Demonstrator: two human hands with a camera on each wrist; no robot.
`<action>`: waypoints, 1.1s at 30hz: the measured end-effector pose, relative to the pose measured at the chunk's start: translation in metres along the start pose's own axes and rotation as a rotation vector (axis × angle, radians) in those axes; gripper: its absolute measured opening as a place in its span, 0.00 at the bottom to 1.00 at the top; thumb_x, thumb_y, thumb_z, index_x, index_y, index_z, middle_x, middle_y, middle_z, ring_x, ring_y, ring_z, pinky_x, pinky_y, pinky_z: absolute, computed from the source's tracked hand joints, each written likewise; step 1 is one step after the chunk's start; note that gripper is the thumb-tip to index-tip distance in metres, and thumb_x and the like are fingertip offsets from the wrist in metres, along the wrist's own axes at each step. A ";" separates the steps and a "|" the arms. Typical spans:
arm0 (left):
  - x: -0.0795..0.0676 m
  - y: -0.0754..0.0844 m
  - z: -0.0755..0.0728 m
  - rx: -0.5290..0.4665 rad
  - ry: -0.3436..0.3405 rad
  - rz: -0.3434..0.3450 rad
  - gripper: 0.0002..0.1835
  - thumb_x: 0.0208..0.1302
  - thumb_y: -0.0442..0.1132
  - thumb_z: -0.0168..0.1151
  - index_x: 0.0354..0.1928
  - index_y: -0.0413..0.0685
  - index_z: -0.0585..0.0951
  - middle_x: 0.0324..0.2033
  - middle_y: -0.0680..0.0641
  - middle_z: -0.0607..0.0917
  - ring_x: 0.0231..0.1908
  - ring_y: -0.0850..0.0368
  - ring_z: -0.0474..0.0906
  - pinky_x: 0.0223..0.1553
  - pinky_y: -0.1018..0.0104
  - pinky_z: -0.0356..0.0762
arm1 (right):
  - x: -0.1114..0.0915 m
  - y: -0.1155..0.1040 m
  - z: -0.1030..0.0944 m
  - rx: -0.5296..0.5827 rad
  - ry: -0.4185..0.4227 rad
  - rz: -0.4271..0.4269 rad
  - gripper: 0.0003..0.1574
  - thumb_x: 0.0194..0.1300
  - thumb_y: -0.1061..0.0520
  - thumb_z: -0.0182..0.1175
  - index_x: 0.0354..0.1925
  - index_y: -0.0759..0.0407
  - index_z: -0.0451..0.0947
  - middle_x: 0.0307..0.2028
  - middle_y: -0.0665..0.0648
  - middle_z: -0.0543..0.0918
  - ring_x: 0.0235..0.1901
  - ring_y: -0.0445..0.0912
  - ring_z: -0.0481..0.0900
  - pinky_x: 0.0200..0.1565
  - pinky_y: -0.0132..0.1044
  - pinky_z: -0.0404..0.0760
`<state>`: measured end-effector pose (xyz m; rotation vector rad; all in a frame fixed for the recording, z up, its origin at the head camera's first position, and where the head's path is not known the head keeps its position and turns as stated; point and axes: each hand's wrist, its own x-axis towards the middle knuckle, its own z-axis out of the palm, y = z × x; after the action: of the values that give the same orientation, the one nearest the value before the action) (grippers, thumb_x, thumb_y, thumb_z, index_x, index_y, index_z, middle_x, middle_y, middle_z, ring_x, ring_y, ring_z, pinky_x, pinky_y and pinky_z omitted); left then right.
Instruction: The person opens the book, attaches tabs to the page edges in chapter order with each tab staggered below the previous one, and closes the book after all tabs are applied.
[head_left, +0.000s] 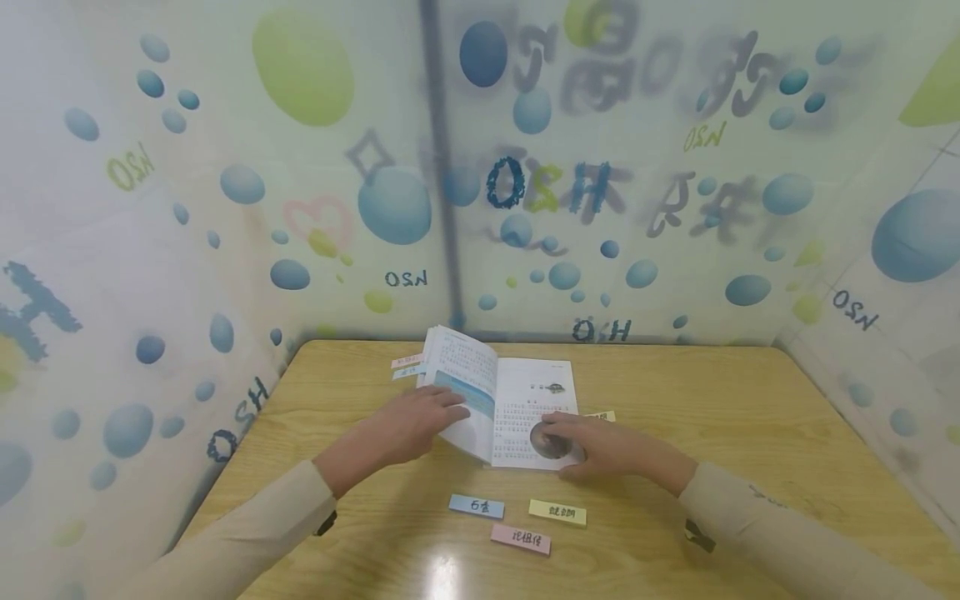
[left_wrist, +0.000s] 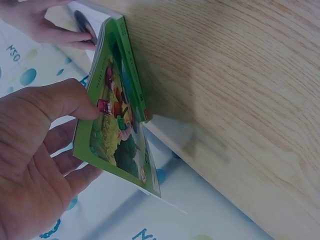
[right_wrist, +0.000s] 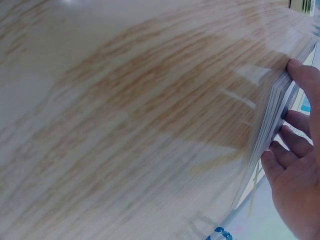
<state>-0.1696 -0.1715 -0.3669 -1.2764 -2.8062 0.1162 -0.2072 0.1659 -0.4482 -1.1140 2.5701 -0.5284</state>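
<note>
An open book (head_left: 534, 417) lies on the wooden table, its left part raised. My left hand (head_left: 422, 421) grips that raised part; in the left wrist view the thumb (left_wrist: 82, 102) presses the green picture cover (left_wrist: 117, 130), with the other fingers on the page side. On the right page sits a round, shiny grey disc (head_left: 550, 442). My right hand (head_left: 603, 446) holds the disc at its right side, and its thumb (right_wrist: 298, 70) touches the book's page edges in the right wrist view. The hand hides part of the disc.
Blue (head_left: 476, 506), yellow (head_left: 557, 512) and pink (head_left: 521, 539) labelled sticky-note pads lie in front of the book. Pink and blue tabs (head_left: 408, 372) stick out at its left, a yellow tab (head_left: 602, 416) at its right. Behind the table hangs a bubble-patterned curtain (head_left: 637, 208).
</note>
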 end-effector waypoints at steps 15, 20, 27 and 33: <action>0.006 0.006 -0.012 0.003 -0.092 -0.063 0.27 0.57 0.23 0.72 0.60 0.43 0.82 0.58 0.45 0.82 0.60 0.48 0.76 0.62 0.55 0.73 | 0.000 0.001 0.000 -0.008 0.000 0.010 0.41 0.65 0.46 0.71 0.72 0.52 0.70 0.75 0.57 0.63 0.72 0.55 0.61 0.69 0.51 0.63; 0.007 0.006 -0.013 0.014 -0.109 -0.067 0.28 0.55 0.24 0.74 0.60 0.43 0.82 0.58 0.46 0.83 0.60 0.49 0.76 0.62 0.55 0.73 | -0.001 -0.002 -0.002 -0.002 0.003 -0.005 0.41 0.65 0.47 0.71 0.71 0.53 0.70 0.74 0.59 0.63 0.72 0.58 0.61 0.69 0.52 0.63; 0.008 0.006 -0.015 0.026 -0.117 -0.064 0.26 0.55 0.24 0.74 0.58 0.44 0.83 0.51 0.47 0.85 0.52 0.51 0.80 0.56 0.59 0.78 | -0.001 -0.001 -0.001 -0.004 0.008 -0.005 0.41 0.65 0.47 0.71 0.71 0.53 0.70 0.74 0.59 0.64 0.72 0.57 0.62 0.69 0.52 0.63; 0.009 0.006 -0.018 0.031 -0.153 -0.081 0.23 0.57 0.24 0.72 0.55 0.46 0.85 0.44 0.48 0.86 0.40 0.54 0.80 0.46 0.61 0.81 | 0.000 0.000 0.001 -0.007 0.005 0.001 0.41 0.64 0.47 0.71 0.72 0.54 0.70 0.74 0.58 0.64 0.71 0.56 0.63 0.69 0.51 0.63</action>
<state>-0.1691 -0.1599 -0.3497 -1.1939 -2.9658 0.2634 -0.2073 0.1661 -0.4489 -1.1156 2.5783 -0.5232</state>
